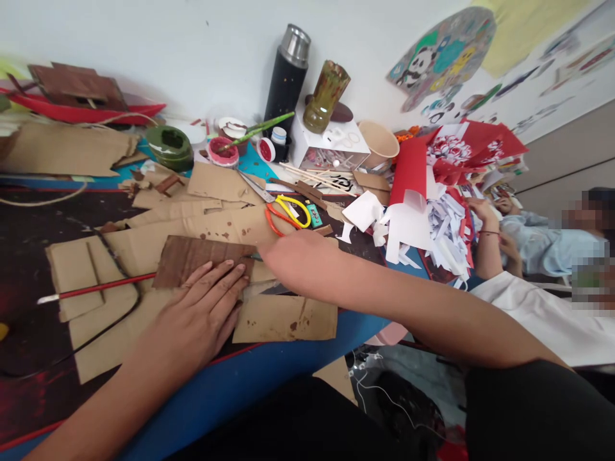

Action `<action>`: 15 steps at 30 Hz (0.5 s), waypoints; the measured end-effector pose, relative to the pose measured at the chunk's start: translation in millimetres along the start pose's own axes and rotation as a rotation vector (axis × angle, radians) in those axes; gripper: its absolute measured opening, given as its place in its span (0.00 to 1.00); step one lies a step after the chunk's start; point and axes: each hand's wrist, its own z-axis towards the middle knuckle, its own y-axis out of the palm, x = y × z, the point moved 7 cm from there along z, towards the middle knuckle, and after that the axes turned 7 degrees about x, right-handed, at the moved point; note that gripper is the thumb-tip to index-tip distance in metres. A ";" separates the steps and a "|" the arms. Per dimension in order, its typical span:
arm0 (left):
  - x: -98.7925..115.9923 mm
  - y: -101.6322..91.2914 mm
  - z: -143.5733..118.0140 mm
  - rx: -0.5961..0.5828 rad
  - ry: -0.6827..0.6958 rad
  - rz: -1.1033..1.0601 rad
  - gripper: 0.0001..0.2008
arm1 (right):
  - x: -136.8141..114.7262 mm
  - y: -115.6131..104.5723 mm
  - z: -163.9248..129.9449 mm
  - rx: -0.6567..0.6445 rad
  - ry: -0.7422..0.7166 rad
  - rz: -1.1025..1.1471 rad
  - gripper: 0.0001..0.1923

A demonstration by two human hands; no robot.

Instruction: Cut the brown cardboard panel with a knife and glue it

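My left hand lies flat with fingers extended on a dark brown painted board, pressing on its right part. The board rests on cardboard sheets. My right hand is closed at the board's right end. A thin greyish tip pokes out from it and meets the board's edge, but the hand hides the rest of what it grips. A second cardboard piece with brown stains lies below my right hand. Scissors with yellow and orange handles lie just beyond it.
A red rod and black cord lie at left. Behind stand a green jar, red paint pot, black thermos and white box. Paper scraps and another person's arm are at right.
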 end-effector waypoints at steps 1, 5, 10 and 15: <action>-0.1 -0.1 0.0 0.000 -0.003 -0.002 0.26 | 0.4 0.2 -1.1 0.005 -0.006 -0.002 0.12; -0.2 -0.3 -0.1 0.004 0.011 -0.014 0.28 | 1.5 -0.1 -4.3 0.029 -0.016 0.006 0.13; -1.9 -0.8 -0.7 0.005 0.002 -0.032 0.28 | 1.3 0.8 -1.8 0.011 0.001 0.009 0.13; -1.9 0.0 -1.0 -0.008 0.003 -0.020 0.28 | 1.9 3.7 0.7 0.024 -0.002 0.012 0.12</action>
